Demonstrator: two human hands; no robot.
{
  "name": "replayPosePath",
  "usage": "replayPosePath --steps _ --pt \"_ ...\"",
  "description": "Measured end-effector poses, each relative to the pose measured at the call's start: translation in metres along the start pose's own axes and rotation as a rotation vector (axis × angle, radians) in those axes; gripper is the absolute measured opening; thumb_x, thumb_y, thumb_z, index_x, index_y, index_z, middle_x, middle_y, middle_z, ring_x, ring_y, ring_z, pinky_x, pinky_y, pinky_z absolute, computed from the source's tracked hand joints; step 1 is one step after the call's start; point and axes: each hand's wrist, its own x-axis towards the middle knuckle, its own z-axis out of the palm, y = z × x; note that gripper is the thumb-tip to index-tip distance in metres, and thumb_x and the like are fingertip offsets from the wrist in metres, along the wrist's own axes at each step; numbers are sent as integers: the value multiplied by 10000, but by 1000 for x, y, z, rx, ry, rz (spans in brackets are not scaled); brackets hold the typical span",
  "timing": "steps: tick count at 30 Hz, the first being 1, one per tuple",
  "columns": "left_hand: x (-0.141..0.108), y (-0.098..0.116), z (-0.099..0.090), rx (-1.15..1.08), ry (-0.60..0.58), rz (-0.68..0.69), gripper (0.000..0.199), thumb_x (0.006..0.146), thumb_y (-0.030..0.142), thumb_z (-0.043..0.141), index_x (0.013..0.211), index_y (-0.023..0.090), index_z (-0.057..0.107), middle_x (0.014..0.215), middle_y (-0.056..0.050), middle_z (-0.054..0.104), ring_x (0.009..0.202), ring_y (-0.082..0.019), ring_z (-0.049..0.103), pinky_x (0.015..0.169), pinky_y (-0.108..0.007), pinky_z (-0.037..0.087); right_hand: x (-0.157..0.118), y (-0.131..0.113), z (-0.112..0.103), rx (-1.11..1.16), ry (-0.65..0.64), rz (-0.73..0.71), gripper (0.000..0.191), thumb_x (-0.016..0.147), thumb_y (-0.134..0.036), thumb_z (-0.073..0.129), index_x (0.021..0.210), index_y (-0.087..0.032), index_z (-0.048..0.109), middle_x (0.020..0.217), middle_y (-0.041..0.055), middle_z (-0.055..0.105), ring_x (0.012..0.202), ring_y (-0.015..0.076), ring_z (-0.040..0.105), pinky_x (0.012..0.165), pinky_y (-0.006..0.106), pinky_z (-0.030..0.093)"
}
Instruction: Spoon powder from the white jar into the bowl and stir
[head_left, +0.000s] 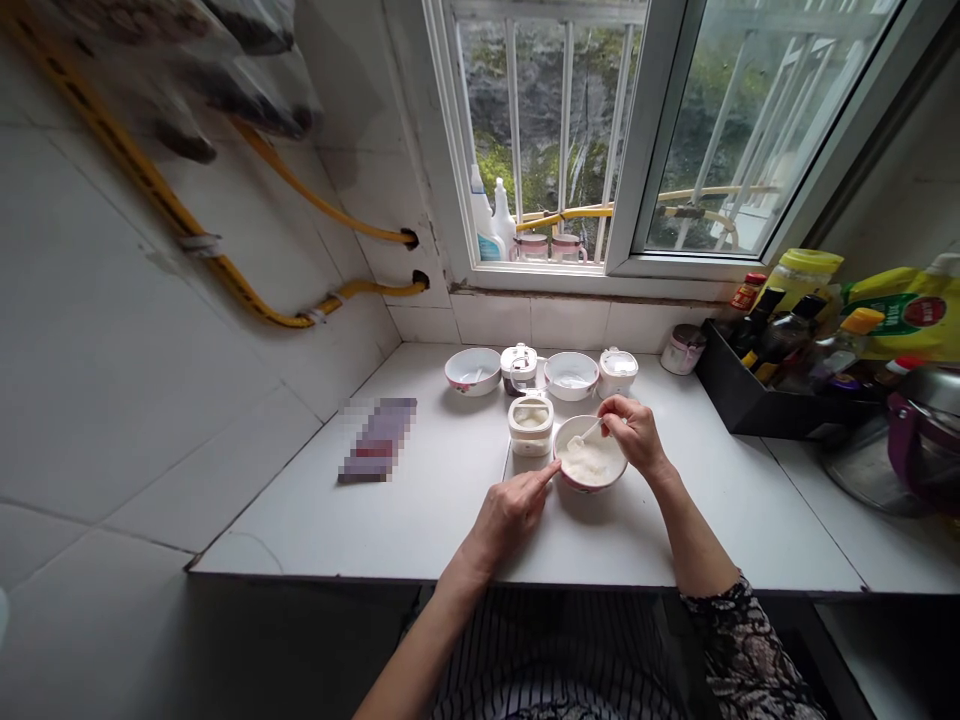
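Note:
My right hand (pixel 628 435) pinches a small white spoon (pixel 583 433), whose bowl rests in the pale powder inside a white bowl (pixel 592 486) with a dark red rim. My left hand (pixel 510 515) lies flat on the counter, holding nothing, with its index fingertip at the bowl's left rim. Just beyond that fingertip stands a square white seasoning pot (pixel 530 425), open and holding something pale. Behind it are several more white bowls and lidded pots, including a round bowl (pixel 472 372) and a lidded pot (pixel 519 367).
The white counter (pixel 450 500) ends at a front edge near my body and meets a tiled wall on the left. A pixelated flat object (pixel 377 440) lies there. On the right, a black tray (pixel 757 400) holds bottles, beside a steel pot (pixel 926 440). A window (pixel 540 130) is behind.

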Motion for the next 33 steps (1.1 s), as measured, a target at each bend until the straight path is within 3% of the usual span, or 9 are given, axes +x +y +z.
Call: replayPosePath --steps 6,14,16,20,24,27,33 --pt "0 0 0 -5 -10 -13 501 957 69 444 1441 198 449 1047 -92 729 859 -169 722 766 -276 614 -1 -1 10 77 -103 21 127 637 -192 464 584 -238 569 481 -27 587 542 170 533 691 308 440" --pt "-1 0 0 -1 -7 -13 491 963 75 444 1439 196 453 1034 -92 731 847 -165 722 749 -267 614 2 6 4 250 11 196 134 639 -205 463 611 -221 593 472 -26 567 496 157 524 564 274 423" --pt "-1 0 0 5 -12 -17 480 967 82 443 1433 192 462 1019 -93 733 831 -163 721 744 -263 612 2 6 1 183 -8 130 136 656 -189 463 624 -225 590 486 -23 584 521 165 533 615 291 440" --pt "-1 0 0 3 -22 -25 462 976 96 438 1428 189 467 1013 -95 733 830 -163 719 748 -269 609 1 1 -2 -73 -85 -224 130 737 -161 497 682 -230 593 567 -12 640 617 181 557 874 380 414" --pt "0 0 0 -3 -27 -24 445 984 103 433 1420 186 475 1000 -93 734 829 -163 719 732 -258 602 -1 -2 -3 -183 -99 -417 172 823 -157 462 723 -230 582 591 -5 628 595 176 537 901 386 387" --pt "0 1 -1 -7 -23 -25 456 980 99 442 1425 189 469 988 -87 733 820 -162 718 725 -255 599 -2 0 -2 -238 -38 -410 163 801 -145 470 716 -231 581 603 -1 627 596 179 539 897 384 381" --pt "-1 0 0 -1 -5 -10 467 976 95 447 1433 194 460 986 -82 734 805 -164 718 710 -256 603 -2 5 1 -144 20 -231 165 741 -148 459 666 -244 570 557 -14 600 644 201 558 890 381 396"
